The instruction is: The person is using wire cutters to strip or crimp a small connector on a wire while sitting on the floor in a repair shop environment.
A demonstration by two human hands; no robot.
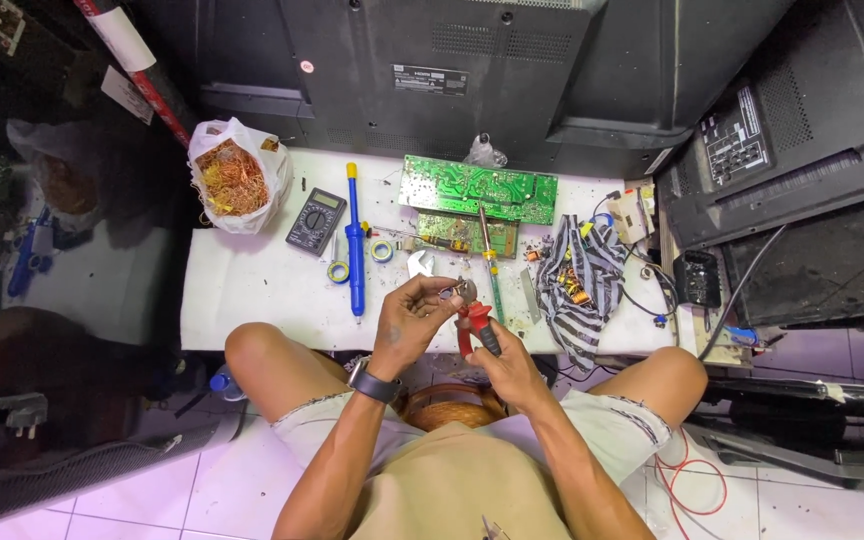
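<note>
My left hand (414, 318) pinches a small metal part (455, 292) just above the front edge of the white table (252, 290). My right hand (505, 362) grips red-handled pliers (474, 325) whose jaws meet that part. Both hands are held close together over my lap, between my knees. A dark watch sits on my left wrist.
On the table lie a blue desoldering pump (354, 240), a multimeter (315, 220), tape rolls (381, 250), a soldering iron (489, 262), two green circuit boards (477, 188), a striped cloth (577, 280) and a bag of copper wire (232, 180). Black television backs (432, 70) stand behind and at the right.
</note>
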